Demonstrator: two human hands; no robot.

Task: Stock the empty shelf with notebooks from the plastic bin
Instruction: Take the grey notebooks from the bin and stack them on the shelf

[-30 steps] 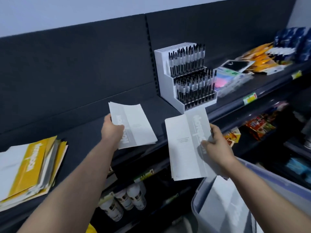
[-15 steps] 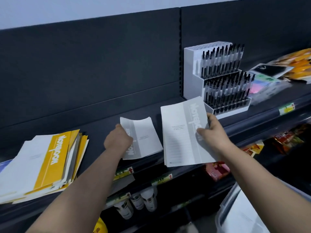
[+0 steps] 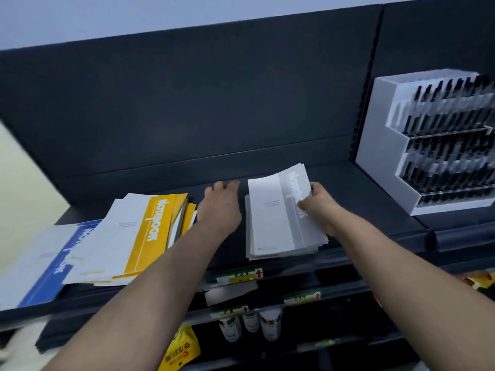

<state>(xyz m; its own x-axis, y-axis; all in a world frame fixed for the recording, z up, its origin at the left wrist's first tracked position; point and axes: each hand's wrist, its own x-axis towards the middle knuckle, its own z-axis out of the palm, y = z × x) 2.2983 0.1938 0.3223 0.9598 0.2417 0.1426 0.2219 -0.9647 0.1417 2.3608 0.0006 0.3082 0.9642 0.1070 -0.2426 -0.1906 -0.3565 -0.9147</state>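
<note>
Grey notebooks (image 3: 281, 218) lie stacked on shelf (image 3: 361, 199), centre frame. Right hand (image 3: 318, 204) pinches their right edge, top cover bowing: thin, light, floppy, likely slippery; best gripped along spine side. Left hand (image 3: 221, 207) empty, fingers loosely spread beside yellow notebooks (image 3: 150, 226).

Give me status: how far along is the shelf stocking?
Done: blue stack and yellow stack lie on the shelf. In hand: right hand holds the grey stack on the shelf; left hand is empty beside it. Left: bare shelf toward the pen rack; bin out of view.
</note>
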